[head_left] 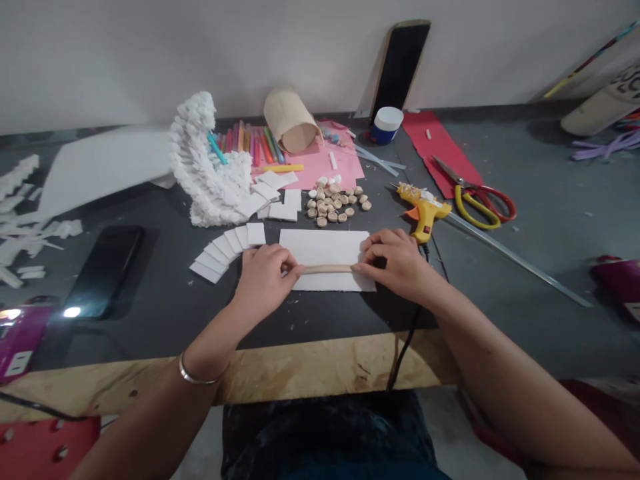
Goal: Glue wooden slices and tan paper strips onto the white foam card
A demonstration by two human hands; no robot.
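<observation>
A thin wooden stick point(326, 269) lies across a white foam sheet point(325, 248) on the dark board point(165, 300). My left hand point(263, 280) pinches the stick's left end, fingers closed. My right hand point(395, 261) pinches its right end, fingers closed. Just behind the sheet lies a pile of small round wooden slices point(335, 203). A fan of small white foam rectangles point(225, 250) sits left of my left hand. A yellow glue gun point(423, 210) rests beside my right hand, its cord running off the front edge.
A white foam swan-like model point(207, 167) stands at the back left. Behind it are coloured pens point(250, 143), a tipped wooden cup point(293, 120), pink paper point(345, 167), a blue jar point(386, 125), scissors point(475, 193), a propped phone point(400, 63) and a flat phone point(105, 270).
</observation>
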